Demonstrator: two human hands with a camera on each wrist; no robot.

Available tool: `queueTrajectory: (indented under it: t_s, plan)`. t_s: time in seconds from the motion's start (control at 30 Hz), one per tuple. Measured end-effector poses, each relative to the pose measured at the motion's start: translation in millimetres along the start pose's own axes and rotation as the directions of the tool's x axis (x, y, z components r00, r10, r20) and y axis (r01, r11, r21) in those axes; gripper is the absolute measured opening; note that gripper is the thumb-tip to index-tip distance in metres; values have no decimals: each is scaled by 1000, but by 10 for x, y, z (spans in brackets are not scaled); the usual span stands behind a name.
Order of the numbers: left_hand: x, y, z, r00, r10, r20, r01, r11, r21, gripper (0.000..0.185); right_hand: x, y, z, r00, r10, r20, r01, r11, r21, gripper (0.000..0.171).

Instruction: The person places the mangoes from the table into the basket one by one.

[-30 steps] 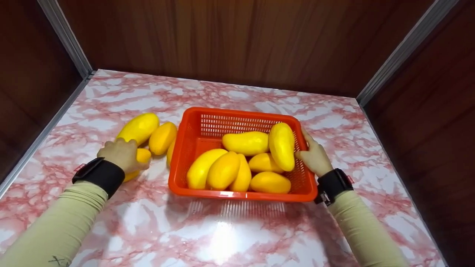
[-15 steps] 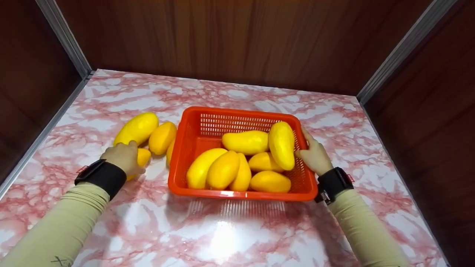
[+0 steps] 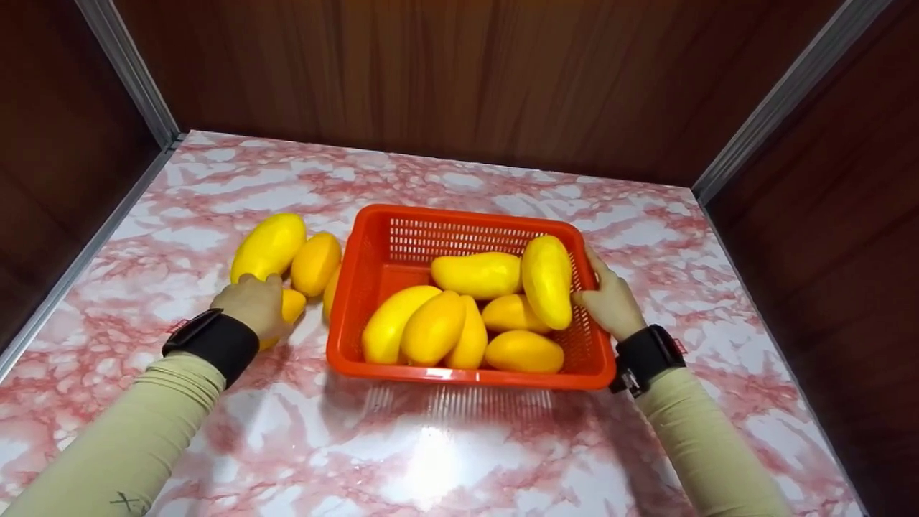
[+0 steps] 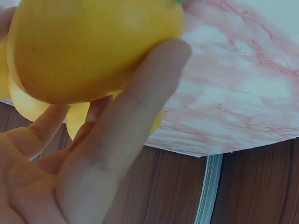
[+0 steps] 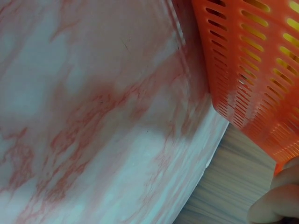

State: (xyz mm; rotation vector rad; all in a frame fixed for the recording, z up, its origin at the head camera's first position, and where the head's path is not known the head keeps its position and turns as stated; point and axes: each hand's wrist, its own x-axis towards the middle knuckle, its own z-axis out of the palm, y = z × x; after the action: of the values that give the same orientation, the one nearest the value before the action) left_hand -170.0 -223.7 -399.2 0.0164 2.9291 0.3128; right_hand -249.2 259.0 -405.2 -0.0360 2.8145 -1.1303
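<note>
An orange plastic basket (image 3: pixel 373 266) stands mid-table with several yellow mangoes (image 3: pixel 546 281) piled inside. Left of it, more mangoes lie on the marble top; my left hand (image 3: pixel 255 305) grips one mango (image 3: pixel 293 304) there, fingers curled round it, as the left wrist view shows close up on that mango (image 4: pixel 93 46). My right hand (image 3: pixel 610 301) holds the basket's right rim, thumb over the edge; the right wrist view shows the basket wall (image 5: pixel 252 70) and a fingertip.
Two loose mangoes (image 3: pixel 269 245) (image 3: pixel 314 263) lie beyond my left hand, and a further one sits against the basket's left wall. Dark wooden walls with metal corner strips (image 3: pixel 126 68) close in the pink marble table (image 3: pixel 445 452) on three sides.
My left hand, with its mango, has shifted slightly right and forward towards the basket. The right hand and basket have stayed put.
</note>
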Motion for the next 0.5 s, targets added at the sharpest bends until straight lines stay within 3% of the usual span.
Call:
queueTrajectory:
  t_s: [0.17, 0.37, 0.5]
  plan:
    - [-9, -3, -11, 1000, 20, 22, -19, 1000, -7, 54, 2, 4, 2, 1000, -7, -3, 7, 1000, -4, 92]
    - [-15, 24, -100, 993, -1, 115, 1, 1000, -4, 75, 2, -4, 7, 1000, -11, -10, 11, 1000, 5, 91]
    - [1, 60, -181, 991, -6, 131, 7, 1000, -6, 83, -2, -7, 13, 1000, -7, -10, 7, 1000, 17, 91]
